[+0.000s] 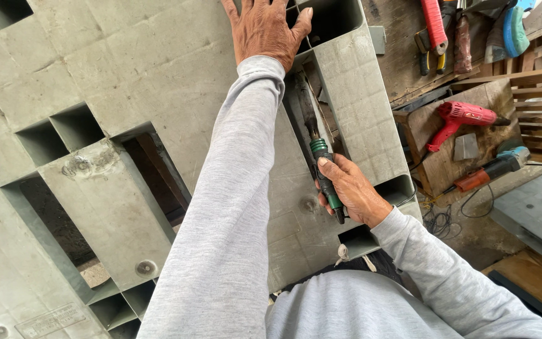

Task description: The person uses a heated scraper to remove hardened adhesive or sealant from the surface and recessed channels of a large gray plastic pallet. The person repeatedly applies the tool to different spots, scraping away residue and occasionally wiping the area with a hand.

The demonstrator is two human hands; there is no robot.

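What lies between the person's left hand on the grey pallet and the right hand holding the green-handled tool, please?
In the head view, the tool's dark blade spans it, running from the right hand along a slot in the grey pallet toward the left hand.

Head camera, steeply down, close overhead.

Soft, even daylight fills the view, bright without glare, and the pale grey moulded plastic pallet reads clearly from 9 to 12 o'clock. Its rectangular openings fall into deep shadow, and the light grey sleeve of the left arm shades gently along its underside. Focus is crisp at the centre, while wide-angle distortion bends the lines toward the edges, most at 3 o'clock around the red plastic heat gun.
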